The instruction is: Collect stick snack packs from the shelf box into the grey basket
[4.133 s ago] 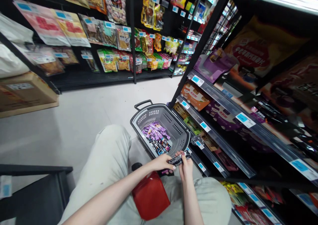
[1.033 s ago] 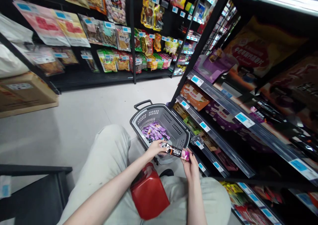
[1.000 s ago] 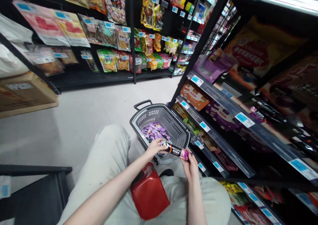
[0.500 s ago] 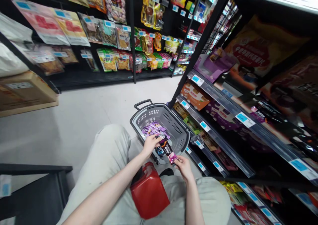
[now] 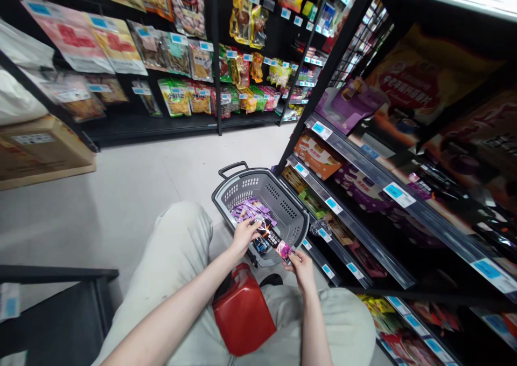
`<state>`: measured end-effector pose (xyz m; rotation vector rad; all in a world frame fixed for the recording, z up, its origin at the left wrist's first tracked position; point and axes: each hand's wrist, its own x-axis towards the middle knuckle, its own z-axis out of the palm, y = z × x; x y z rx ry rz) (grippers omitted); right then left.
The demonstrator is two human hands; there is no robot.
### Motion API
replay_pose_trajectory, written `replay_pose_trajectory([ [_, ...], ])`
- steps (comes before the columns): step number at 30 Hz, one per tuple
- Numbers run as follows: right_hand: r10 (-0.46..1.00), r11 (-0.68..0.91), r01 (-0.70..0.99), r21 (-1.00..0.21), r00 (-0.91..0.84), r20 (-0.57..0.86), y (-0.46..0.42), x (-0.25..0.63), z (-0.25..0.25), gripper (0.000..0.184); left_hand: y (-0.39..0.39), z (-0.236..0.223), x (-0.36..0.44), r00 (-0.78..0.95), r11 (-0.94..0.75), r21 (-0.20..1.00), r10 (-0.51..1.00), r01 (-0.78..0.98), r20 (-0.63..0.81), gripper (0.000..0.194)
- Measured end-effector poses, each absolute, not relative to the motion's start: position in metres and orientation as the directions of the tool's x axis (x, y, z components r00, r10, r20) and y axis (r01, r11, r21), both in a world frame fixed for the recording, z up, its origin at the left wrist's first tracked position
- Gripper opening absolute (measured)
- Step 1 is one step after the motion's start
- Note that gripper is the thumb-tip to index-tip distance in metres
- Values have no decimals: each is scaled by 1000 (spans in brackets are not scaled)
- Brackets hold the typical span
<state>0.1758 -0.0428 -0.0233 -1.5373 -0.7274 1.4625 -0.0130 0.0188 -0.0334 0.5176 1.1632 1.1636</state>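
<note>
A slim black sachet with a purple end (image 5: 274,239) stretches between my two hands, over the near side of a grey shopping basket (image 5: 284,187). My left hand (image 5: 244,234) pinches its upper left end. At the lower right, purple end, the fingers of my right hand (image 5: 299,266) are closed on it. Inside the basket lies a heap of purple sachets (image 5: 252,209). Several dark sachets (image 5: 262,246) lie below that heap, partly hidden by my left hand and the held sachet.
Shelves (image 5: 355,231) with boxes and price tags rise close on the right, beside the basket. Bagged snacks hang on the rack (image 5: 161,126) ahead. A cardboard box (image 5: 44,150) stands at left. A red glossy object (image 5: 244,315) sits between my knees, on a red stool or seat perhaps.
Four seconds ago both hands were closer together, holding a dark sachet nearer the basket's right front corner. Since one second ago, the sachet has tilted more steeply, and my right hand has moved down and left.
</note>
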Motion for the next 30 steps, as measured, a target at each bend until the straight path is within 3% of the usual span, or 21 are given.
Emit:
replay_pose_trajectory([
  [2, 867, -448, -138, -883, 176, -467, -42, 180, -27, 36, 21, -36, -14, -61, 389, 858, 900, -335, -432, 39],
  [5, 858, -455, -5, -891, 264, -440, -43, 186, -33, 28, 23, -37, -16, -101, 331, 936, 942, 117, -321, 40],
  [8, 854, -489, 334, -805, 369, -366, -44, 190, -36, 12, 17, -36, -15, 87, 161, 775, 959, 611, -268, 36],
  [10, 858, -504, 551, -665, 408, -312, -45, 191, -38, 13, 8, -36, -14, 240, 58, 653, 903, 755, -358, 34],
  [15, 842, -539, 740, -402, 481, -244, -43, 193, -47, 16, -18, -37, -10, 327, -14, 539, 808, 842, -490, 27],
  [20, 798, -602, 727, -330, 557, -229, -46, 197, -55, 15, -24, -35, -8, 344, -63, 488, 787, 871, -513, 27],
  [25, 773, -634, 681, -367, 553, -309, -43, 200, -64, 15, -21, -31, -8, 371, -114, 481, 794, 869, -482, 33],
  [30, 818, -573, 616, -540, 475, -326, -19, 189, -70, 15, -23, -30, -7, 389, -145, 465, 783, 873, -486, 36],
])
